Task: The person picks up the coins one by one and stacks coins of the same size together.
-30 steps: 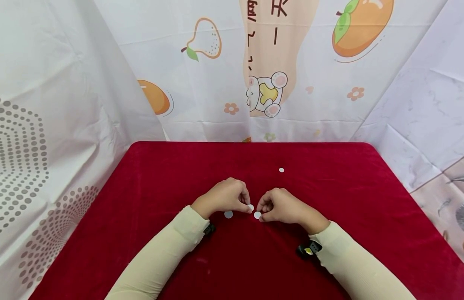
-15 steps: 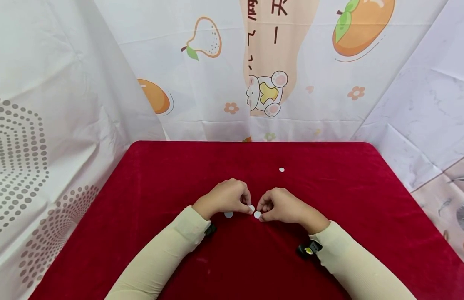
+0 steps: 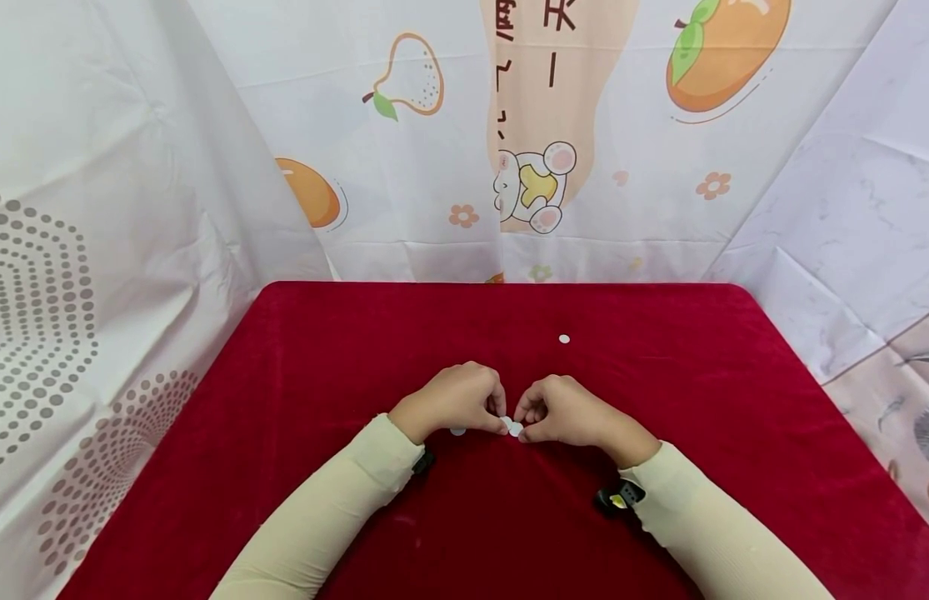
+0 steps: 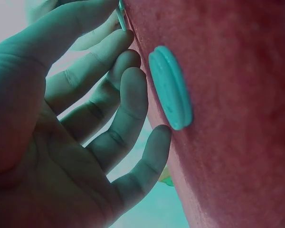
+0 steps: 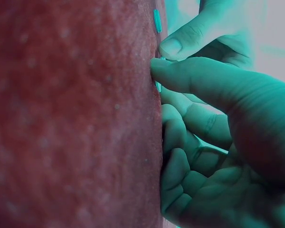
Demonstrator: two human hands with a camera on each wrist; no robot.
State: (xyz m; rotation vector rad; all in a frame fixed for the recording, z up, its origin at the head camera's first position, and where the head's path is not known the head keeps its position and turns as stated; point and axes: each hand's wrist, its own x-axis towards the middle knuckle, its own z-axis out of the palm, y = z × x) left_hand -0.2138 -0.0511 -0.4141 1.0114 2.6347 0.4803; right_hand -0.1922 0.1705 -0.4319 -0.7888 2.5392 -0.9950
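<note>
Plush crimson cloth (image 3: 464,533) covers the bench (image 3: 344,333), grainy in the wrist views, with rounded far corners. Nearest, snug cream sleeves (image 3: 322,508) end at bare wrists, a small black device (image 3: 621,498) at each cuff. Under the left hand (image 3: 457,396), a third disc (image 3: 458,432) lies partly hidden on the cloth; up close it is smooth and round, a groove running round its rim. That hand's grip is nearly closed, thumb and forefinger pinching a thin white disc (image 3: 506,422), the other fingers loosely bent. Just beside it the right hand (image 3: 572,412) has an equally narrow grip, thumb and forefinger tips on a matching disc (image 3: 516,429), the remaining fingers folded palmward. Both discs sit between the hands, too small to tell whether they overlap. Farther off, a lone disc (image 3: 564,339) lies flat. Beyond hangs a creased white curtain (image 3: 427,183), printed with orange fruit, flowers and a rounded cartoon animal.
</note>
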